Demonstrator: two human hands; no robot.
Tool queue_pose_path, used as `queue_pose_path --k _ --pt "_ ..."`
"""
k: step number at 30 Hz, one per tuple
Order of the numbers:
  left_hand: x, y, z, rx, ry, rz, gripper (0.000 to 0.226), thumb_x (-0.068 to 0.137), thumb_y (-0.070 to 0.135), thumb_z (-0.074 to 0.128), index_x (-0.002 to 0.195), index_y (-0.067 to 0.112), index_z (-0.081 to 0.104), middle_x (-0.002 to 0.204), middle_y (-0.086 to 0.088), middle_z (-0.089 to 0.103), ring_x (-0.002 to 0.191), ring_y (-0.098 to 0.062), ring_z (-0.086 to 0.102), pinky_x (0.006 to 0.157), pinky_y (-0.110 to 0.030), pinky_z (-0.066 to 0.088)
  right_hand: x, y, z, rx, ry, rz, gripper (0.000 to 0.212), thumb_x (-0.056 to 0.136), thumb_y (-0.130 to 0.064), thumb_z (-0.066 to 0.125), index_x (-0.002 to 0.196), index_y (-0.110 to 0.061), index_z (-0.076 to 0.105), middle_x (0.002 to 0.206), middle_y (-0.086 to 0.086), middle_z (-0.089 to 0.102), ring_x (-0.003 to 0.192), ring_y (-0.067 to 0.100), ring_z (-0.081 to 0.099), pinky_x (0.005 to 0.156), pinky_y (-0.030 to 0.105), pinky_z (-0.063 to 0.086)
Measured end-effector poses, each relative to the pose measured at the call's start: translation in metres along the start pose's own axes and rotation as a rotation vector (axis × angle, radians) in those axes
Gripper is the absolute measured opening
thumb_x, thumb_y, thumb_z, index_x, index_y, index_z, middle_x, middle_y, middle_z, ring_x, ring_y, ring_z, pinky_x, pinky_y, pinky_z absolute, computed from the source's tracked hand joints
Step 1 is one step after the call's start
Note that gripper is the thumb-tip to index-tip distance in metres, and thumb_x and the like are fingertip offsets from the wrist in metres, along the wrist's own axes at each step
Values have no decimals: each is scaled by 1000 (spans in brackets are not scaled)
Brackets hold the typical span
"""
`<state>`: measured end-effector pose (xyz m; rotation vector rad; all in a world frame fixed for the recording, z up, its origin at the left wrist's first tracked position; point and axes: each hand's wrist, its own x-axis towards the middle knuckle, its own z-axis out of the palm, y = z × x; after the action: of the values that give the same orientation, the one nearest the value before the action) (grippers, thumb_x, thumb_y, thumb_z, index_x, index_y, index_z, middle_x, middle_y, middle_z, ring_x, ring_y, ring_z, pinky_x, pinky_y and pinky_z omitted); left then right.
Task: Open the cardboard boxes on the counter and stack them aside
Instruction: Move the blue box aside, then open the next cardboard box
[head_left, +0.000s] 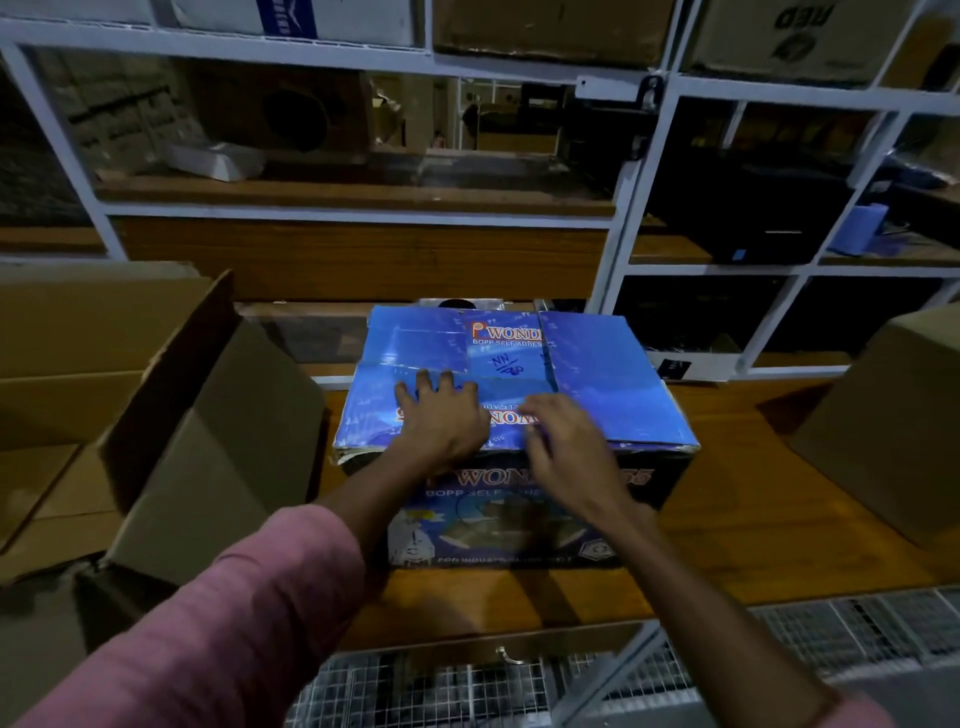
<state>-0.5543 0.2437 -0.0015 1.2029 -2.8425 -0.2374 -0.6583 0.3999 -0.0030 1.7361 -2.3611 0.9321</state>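
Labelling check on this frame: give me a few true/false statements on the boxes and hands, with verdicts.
1. The blue box has its top flaps closed. True.
2. Both hands are on top of the blue box. True: left hand, right hand.
3. The brown box at left is sealed. False: a flap stands open.
4. The right hand holds a knife. False: it holds no tool.
5. The blue box sits on the floor. False: it stands on the wooden counter.
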Motion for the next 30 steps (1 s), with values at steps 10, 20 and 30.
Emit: queue_pose_path --k 10,20,30 --pt "-8 7 9 -56 218 39 46 99 36 38 139 17 50 153 -7 42 145 -30 28 116 -63 14 28 -13 23 -214 -150 109 47 104 -34 36 141 -7 46 153 18 39 151 38 16 125 49 -1" --pt "-6 9 11 -64 247 77 44 101 37 35 140 19 45 152 -5 41 145 -27 28 114 -66 16 54 51 -37 -451 -59 306 62 102 -52 31 151 -15 34 165 11 20 153 39 -2 120 59 -2" --pt "4 13 13 -13 198 107 52 96 45 23 136 19 45 149 -5 43 140 -29 32 110 -67 20 48 130 -48 -136 -69 595 40 100 -35 49 131 -11 53 115 18 64 99 38 63 82 45 53"
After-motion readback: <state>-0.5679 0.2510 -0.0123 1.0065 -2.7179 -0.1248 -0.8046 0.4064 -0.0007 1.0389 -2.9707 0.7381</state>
